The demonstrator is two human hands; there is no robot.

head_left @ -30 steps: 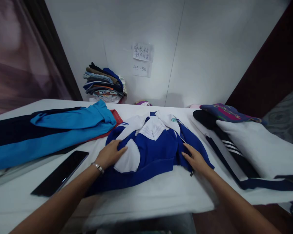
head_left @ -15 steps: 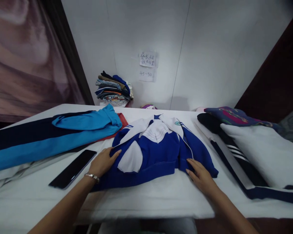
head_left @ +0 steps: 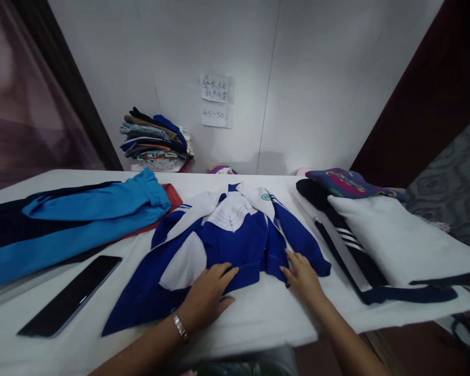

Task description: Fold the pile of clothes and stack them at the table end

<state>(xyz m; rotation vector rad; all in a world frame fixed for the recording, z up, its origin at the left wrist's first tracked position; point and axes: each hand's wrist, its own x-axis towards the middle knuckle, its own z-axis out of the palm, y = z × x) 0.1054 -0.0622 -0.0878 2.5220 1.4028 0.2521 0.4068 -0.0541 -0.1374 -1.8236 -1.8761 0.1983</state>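
Observation:
A blue and white jacket (head_left: 235, 245) lies spread on the white-covered table in front of me, its front panels open and its collar at the far end. My left hand (head_left: 209, 290) rests on the lower hem near the middle, fingers stretched out and apart. On the right side of the hem, my right hand (head_left: 302, 274) touches the edge of the front panel, its fingers also spread. The left front panel is laid out toward the near left, showing a white patch. Neither hand grips the cloth.
Blue and dark clothes (head_left: 102, 209) lie at the left, with a black phone (head_left: 72, 295) in front of them. White, black and patterned garments (head_left: 395, 235) are piled at the right. A stack of folded clothes (head_left: 156, 138) stands by the wall under paper signs (head_left: 216, 99).
My left hand has moved right, from the jacket's left panel to the middle of its hem. The left panel lies further out to the left. The view has shifted to the right.

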